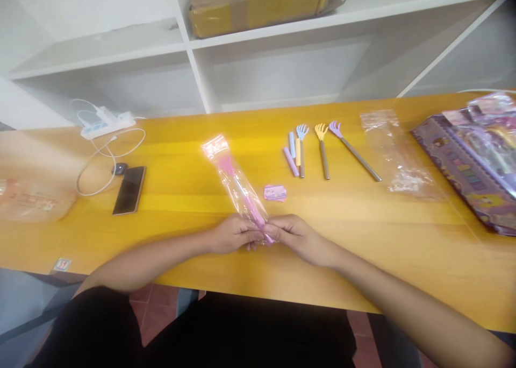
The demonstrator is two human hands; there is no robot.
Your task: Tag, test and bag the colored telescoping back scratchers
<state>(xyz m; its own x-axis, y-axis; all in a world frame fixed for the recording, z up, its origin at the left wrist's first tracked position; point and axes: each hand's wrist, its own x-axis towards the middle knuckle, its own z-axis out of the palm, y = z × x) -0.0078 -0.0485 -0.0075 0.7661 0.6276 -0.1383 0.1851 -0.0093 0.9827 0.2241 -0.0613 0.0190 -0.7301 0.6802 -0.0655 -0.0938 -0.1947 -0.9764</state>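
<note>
A pink back scratcher [253, 211] lies inside a clear plastic bag [214, 146], its claw end pointing away from me. My left hand [234, 234] and my right hand [296, 238] both pinch the bag's near end around the pink handle. Beyond my right hand is a small stack of pink printed cards [274, 192]. Farther back lie three back scratchers with metal rods: a blue one [302, 150], a yellow one [323, 150] and a purple one [357, 153]. Beside the blue one rest a loose blue handle [292, 144], a yellow handle [298, 151] and a purple handle [291, 161].
Flattened clear bags [397, 147] lie right of the scratchers, near a purple printed package [463, 174]. On the left are a phone [129, 190], a white power strip [108, 124] with a cable, and an orange-printed plastic bag [36, 201]. White shelves [282, 32] hold a taped carton [258, 7].
</note>
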